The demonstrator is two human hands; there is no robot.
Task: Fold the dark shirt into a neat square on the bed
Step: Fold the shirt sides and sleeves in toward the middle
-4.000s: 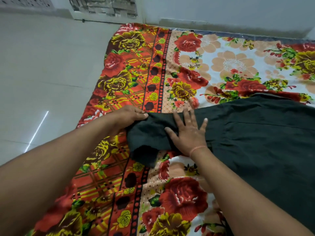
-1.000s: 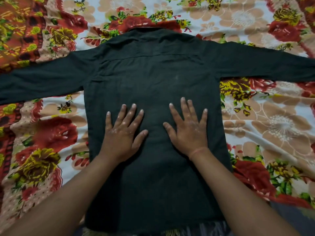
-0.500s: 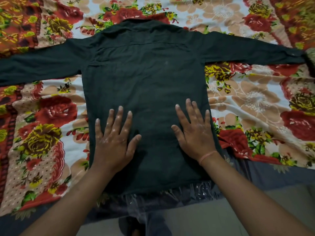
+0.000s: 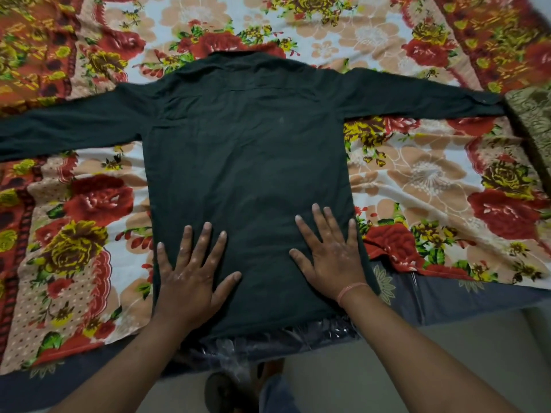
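One dark shirt (image 4: 247, 162) lies spread flat, front down, on the floral bedsheet (image 4: 432, 180). Its collar is at the far side and its hem is at the near edge of the bed. One sleeve runs out to the left and one to the right, both fully extended.

Both hands rest palm down on the lower part of the shirt with fingers spread, gripping nothing. The left hand (image 4: 190, 275) is near the left side seam. The right hand (image 4: 331, 251) is close to the right side seam and wears a thin band at the wrist.

Assessment: the fabric appears light, soft and limp. It should crease readily and slide little on the textured sheet. Suitable holds appear to be a shoulder and the hem corner on the same side, or a cuff.

Count: one shirt, two sleeves, two hands, one sheet. One patterned cushion (image 4: 533, 114) is partly visible at the far right.
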